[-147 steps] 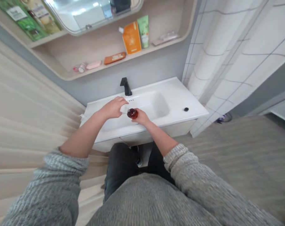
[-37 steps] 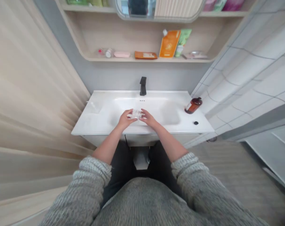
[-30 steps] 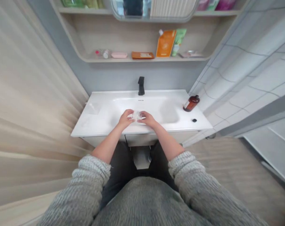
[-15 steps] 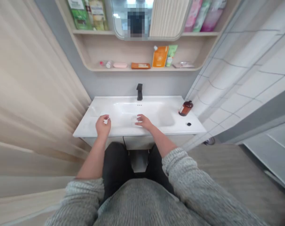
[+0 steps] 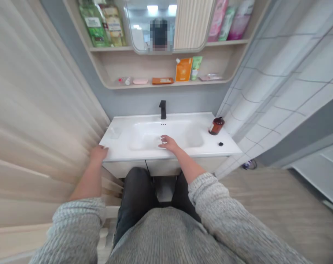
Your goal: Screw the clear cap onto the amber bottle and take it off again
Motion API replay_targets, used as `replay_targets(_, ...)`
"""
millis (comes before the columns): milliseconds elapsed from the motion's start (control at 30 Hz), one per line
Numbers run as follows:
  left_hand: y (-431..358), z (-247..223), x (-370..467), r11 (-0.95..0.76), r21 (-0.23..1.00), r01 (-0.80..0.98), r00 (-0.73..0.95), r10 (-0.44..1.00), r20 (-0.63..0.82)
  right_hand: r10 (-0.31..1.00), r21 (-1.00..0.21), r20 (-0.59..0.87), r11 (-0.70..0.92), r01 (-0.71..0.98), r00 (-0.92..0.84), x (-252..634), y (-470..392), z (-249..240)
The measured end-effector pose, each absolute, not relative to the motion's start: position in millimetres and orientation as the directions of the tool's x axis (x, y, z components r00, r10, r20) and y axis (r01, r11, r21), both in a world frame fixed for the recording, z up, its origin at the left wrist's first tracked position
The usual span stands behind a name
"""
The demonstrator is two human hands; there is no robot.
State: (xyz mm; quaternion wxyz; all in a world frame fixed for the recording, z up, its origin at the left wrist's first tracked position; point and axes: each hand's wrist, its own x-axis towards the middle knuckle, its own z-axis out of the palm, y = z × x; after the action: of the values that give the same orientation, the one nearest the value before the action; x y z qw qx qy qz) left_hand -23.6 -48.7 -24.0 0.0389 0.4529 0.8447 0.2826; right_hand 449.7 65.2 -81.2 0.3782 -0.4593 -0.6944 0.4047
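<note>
My right hand (image 5: 169, 143) is over the front of the white sink basin (image 5: 192, 134), thumb and fingers curled round a small clear container (image 5: 159, 140). The container is see-through, and its exact shape is hard to make out. At the left front corner of the washbasin top, beside the curtain, is my left hand (image 5: 98, 153). Its fingers are pressed together, and whatever may be in them is too small to name. A clear, flat-looking dish or box (image 5: 115, 133) lies on the left part of the top, just beyond that hand.
A black faucet (image 5: 162, 110) stands behind the basin. On the right are a brown bottle (image 5: 216, 126) and a small black cap (image 5: 221, 144). The wall shelf (image 5: 166, 85) above bears an orange pouch (image 5: 184, 69), a green tube (image 5: 196, 68) and several bottles. A pale curtain (image 5: 45, 110) hangs close on the left.
My left hand has moved left, from beside the basin to the left front corner of the top. My right hand stays over the basin with the clear container. The view has tilted slightly.
</note>
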Motion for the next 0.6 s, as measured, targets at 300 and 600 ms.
replay_targets(300,-33,-46,66,-0.019,0.816,0.578,-0.33,0.909,0.255,0.936,-0.924,0.143,0.243,0.295,-0.32,450,74,-86)
replay_targets(600,37,-52,191,-0.173,0.859,0.483,-0.146,0.951,0.274,0.966,-0.843,0.174,0.246,0.478,-0.191,452,84,-97)
